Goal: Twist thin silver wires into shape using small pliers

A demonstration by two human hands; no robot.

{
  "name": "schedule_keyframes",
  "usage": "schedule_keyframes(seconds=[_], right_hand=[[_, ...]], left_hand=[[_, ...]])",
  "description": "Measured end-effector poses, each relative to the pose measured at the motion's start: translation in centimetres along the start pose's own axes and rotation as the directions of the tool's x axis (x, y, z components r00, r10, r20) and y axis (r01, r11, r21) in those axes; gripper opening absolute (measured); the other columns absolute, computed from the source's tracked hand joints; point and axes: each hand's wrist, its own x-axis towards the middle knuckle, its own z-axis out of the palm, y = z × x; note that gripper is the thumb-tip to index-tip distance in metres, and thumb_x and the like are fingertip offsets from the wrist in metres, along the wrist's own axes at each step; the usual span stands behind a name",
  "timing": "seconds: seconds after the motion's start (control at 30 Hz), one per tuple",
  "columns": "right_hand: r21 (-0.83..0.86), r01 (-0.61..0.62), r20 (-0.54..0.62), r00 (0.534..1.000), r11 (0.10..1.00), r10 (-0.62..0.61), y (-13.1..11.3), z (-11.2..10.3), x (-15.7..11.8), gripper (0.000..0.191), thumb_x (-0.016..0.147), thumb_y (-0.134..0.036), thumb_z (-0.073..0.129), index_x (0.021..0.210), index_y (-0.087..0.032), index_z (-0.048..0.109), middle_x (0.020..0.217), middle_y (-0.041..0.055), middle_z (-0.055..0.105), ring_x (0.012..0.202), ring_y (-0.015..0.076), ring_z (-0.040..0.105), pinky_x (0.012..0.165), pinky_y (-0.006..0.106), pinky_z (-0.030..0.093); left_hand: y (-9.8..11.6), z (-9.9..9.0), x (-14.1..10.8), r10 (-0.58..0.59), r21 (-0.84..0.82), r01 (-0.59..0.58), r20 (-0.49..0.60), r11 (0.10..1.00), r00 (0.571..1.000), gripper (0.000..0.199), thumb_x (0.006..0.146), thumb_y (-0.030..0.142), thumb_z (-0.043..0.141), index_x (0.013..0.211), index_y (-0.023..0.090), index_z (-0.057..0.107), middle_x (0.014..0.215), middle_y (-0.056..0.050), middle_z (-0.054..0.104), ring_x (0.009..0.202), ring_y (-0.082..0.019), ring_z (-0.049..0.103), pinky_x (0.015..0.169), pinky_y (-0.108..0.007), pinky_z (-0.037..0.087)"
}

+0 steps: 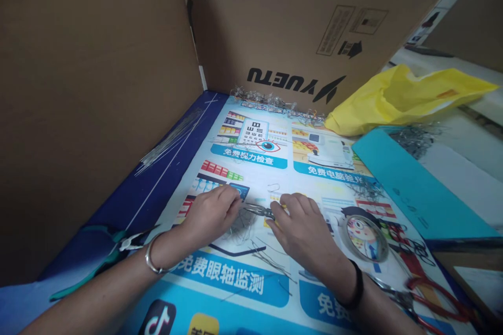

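Note:
My right hand [304, 222] is closed round a small pair of metal pliers [257, 210], whose jaws point left. Close to the jaw tips, my left hand [214, 213] pinches what looks like a thin wire, mostly hidden by the fingers. Beneath both hands lies a loose bunch of thin wires [238, 227] on the printed poster sheet [275, 277]. More cut wires [271, 259] are scattered just in front of the hands. A small bent wire [273, 187] shows above the pliers.
Green-handled cutters [126, 243] lie beside my left forearm. A tape roll [364, 238] and red-handled scissors [436, 298] are on the right. Straight wires [168, 141] lie at left. Cardboard walls [275, 21] stand behind; a yellow bag [408, 94] and turquoise board [412, 183] are right.

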Motion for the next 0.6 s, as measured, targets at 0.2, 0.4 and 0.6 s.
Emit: schedule_keyframes(seconds=[0.2,0.4,0.6], right_hand=[[0.340,-0.095,0.023,0.995,0.936,0.093,0.4,0.5,-0.6,0.018,0.085,-0.031,0.052,0.097,-0.018,0.058,0.096,0.0101,0.057,0.091,0.0248,0.048,0.080,0.040,0.039],[0.743,-0.390,0.237,0.914,0.544,0.330,-0.4,2.3,0.2,0.015,0.078,-0.026,0.057,0.092,-0.021,0.055,0.086,0.0017,0.062,0.078,0.0171,0.057,0.069,0.030,0.045],[0.823,-0.445,0.300,0.869,0.353,0.394,-2.4,3.1,2.4,0.017,0.068,-0.020,0.058,0.085,-0.020,0.058,0.081,-0.0004,0.062,0.074,0.0158,0.057,0.067,0.028,0.044]], left_hand=[[0.0,0.1,-0.1,-0.006,-0.015,0.006,-0.024,1.000,1.000,0.009,0.081,0.013,0.046,0.076,0.017,0.052,0.067,-0.001,0.058,0.060,-0.014,0.054,0.055,-0.024,0.038],[0.0,0.2,-0.2,-0.044,-0.054,0.042,-0.032,0.998,0.999,0.008,0.081,0.014,0.047,0.076,0.017,0.051,0.066,-0.001,0.057,0.057,-0.013,0.052,0.054,-0.023,0.036],[0.2,0.3,-0.1,-0.061,-0.092,0.059,-0.012,0.994,0.998,0.009,0.080,0.012,0.045,0.076,0.017,0.051,0.066,-0.001,0.056,0.059,-0.014,0.052,0.056,-0.024,0.038]])
